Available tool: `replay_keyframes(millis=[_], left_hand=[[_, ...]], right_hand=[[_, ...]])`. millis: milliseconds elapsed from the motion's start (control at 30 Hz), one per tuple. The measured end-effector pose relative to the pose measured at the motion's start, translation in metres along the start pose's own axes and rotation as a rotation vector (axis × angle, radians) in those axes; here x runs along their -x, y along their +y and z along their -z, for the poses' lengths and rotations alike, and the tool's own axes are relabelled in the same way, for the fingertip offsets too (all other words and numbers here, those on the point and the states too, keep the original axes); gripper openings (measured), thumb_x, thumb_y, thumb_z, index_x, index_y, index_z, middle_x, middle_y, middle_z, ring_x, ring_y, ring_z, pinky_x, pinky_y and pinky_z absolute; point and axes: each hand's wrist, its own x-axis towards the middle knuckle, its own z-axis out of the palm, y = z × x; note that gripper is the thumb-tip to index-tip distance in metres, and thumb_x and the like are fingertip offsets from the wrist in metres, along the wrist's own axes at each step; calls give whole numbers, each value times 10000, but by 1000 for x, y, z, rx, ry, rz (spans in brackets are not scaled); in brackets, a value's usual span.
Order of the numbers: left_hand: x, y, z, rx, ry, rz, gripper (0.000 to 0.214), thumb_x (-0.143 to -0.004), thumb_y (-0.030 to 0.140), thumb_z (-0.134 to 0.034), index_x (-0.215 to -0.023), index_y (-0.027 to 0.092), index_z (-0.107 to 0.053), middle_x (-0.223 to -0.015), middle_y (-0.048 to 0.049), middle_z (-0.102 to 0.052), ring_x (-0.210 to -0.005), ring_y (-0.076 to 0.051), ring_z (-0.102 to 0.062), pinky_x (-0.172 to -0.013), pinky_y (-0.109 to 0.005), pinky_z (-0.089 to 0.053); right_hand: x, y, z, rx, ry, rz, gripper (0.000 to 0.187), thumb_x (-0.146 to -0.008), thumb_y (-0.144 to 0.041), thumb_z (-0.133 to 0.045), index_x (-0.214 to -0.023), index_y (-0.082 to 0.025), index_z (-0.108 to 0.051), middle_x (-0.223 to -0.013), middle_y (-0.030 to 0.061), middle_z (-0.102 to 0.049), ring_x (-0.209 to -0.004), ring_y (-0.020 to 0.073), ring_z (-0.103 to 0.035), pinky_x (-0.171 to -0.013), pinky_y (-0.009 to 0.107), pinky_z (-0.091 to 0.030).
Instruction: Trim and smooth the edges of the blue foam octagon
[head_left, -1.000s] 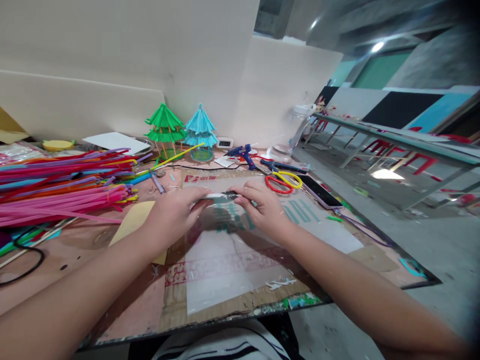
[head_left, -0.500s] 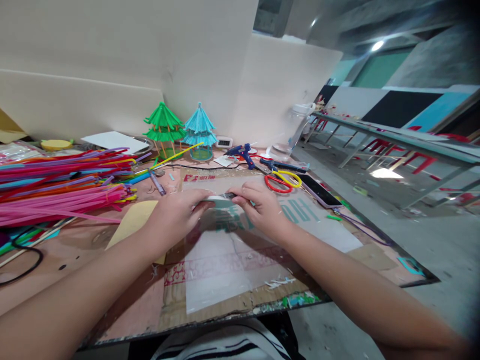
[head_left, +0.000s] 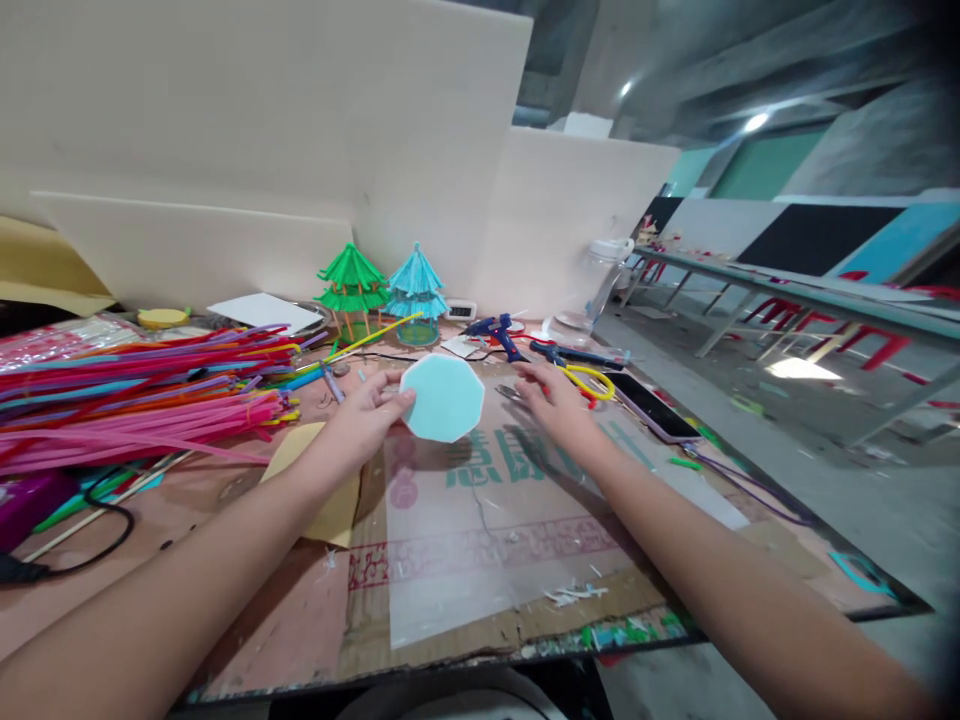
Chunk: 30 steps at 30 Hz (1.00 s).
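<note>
My left hand pinches the edge of a pale blue octagonal piece, its flat face turned toward me above the printed translucent sheet. To the right, my right hand is open, fingers stretched forward, low over the sheet's far part. A small metal piece lies by its fingertips, too small to name; it appears to be let go. Beyond that hand are scissors with yellow and red handles, the red one partly hidden.
Bundled coloured pipe cleaners cover the left side. Behind stand a green pagoda model and a blue one. A blue glue gun, a phone and a clear jug are at the right. White scraps lie near the front.
My hands have moved apart. The octagonal piece, edge-on between both hands before, now faces me in my left hand alone. My right hand has moved right and opened beside the small metal piece.
</note>
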Motion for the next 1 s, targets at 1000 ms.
replay_keyframes(millis=[1000], left_hand=[[10, 1, -1, -604, 37, -294, 315, -829, 451, -643, -988, 180, -658, -803, -5, -657, -667, -156, -590, -563, -254, -463]], right_hand=[[-2, 16, 3, 573, -340, 9, 208, -901, -187, -553, -878, -161, -758, -917, 121, -673, -843, 213, -633, -751, 290, -452]])
